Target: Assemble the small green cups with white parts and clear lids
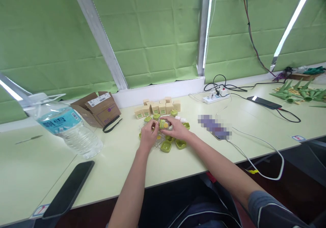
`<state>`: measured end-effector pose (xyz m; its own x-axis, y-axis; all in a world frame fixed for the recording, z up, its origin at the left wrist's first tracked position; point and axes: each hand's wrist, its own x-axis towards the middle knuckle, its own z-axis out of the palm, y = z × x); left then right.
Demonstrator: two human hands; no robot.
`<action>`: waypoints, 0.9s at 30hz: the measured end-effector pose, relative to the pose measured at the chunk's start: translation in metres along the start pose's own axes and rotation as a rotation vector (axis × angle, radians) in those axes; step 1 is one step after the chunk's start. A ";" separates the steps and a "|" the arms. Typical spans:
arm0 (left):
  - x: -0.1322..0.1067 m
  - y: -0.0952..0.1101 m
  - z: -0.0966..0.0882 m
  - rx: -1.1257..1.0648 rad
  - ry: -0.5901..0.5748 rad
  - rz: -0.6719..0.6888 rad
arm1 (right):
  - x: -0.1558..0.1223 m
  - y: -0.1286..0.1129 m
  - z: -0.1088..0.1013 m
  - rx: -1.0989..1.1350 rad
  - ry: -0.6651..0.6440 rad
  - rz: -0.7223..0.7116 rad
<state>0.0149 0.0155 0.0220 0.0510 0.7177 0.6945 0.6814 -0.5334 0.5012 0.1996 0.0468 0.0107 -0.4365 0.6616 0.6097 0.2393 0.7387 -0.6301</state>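
Both my left hand (149, 134) and my right hand (177, 127) are closed on a small green plastic piece (163, 124). It has a round yellow spot and a clear part at its side, and I hold it just above the table. The fingers of both hands meet around it, with the right ones reaching over its far side. Close below lie several green plastic shells (166, 146), open side up, among clear plastic bits (159, 140) partly hidden by my hands. Behind them stand several small beige blocks (162, 109), some with green squares on the front.
To the left are a large water bottle (68, 127), an open cardboard box (102, 109), a black strap (111, 124) and a dark phone (70, 187). A blurred-out phone (215, 127) with a white cable, a power strip (216, 97) and another phone (265, 102) lie right.
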 end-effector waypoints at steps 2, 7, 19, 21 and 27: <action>0.000 0.000 0.000 0.002 0.004 0.002 | 0.000 0.000 0.000 0.001 -0.001 0.002; 0.000 0.000 0.000 0.008 -0.001 -0.004 | 0.000 0.000 0.000 0.002 0.002 0.002; 0.000 -0.002 0.000 0.016 0.011 0.006 | 0.000 0.000 0.000 -0.006 -0.010 0.015; 0.000 -0.002 -0.001 0.016 0.013 -0.001 | 0.000 -0.001 -0.001 -0.005 -0.011 0.019; 0.001 -0.004 -0.002 0.008 0.010 -0.022 | 0.000 0.000 -0.002 -0.010 -0.011 0.026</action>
<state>0.0107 0.0172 0.0219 0.0288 0.7245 0.6887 0.6882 -0.5140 0.5120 0.2013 0.0475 0.0114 -0.4397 0.6793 0.5875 0.2594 0.7223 -0.6411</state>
